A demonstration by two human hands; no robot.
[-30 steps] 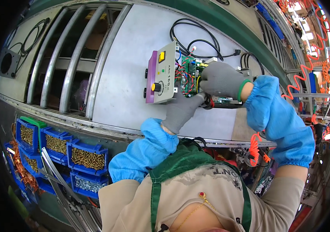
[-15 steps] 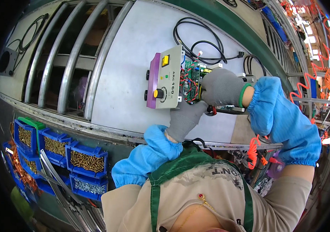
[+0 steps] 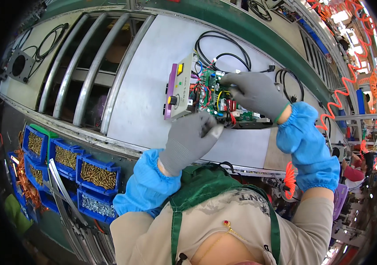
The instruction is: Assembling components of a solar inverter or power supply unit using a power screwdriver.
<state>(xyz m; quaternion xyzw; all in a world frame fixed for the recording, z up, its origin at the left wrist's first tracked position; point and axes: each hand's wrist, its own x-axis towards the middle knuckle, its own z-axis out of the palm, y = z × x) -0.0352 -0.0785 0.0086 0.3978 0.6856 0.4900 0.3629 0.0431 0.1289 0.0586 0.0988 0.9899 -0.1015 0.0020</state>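
An unhoused electrical unit lies on the white-topped bench [image 3: 140, 84]. It has a grey and purple front panel [image 3: 180, 90] with a yellow switch and a knob, and a green circuit board [image 3: 210, 84] with wires behind it. My right hand [image 3: 257, 92], in a grey glove, reaches over the far side of the board. Its fingers are bent at the components, and whatever sits between them is hidden. My gloved left hand [image 3: 190, 139] is at the near edge, thumb apart from the curled fingers, close to red and black wires [image 3: 231, 119]. Nothing shows in it.
A coiled black cable [image 3: 224, 34] lies behind the unit, another [image 3: 290, 81] to its right. Metal rollers [image 3: 93, 66] are at the left. Blue bins [image 3: 98, 174] of screws and metal strips [image 3: 67, 190] stand lower left. A red coiled hose [image 3: 290, 181] hangs at the right.
My left hand has drawn back left and toward me from the board's near corner. My right hand has moved to the board's far edge, uncovering more components. The front panel has turned slightly.
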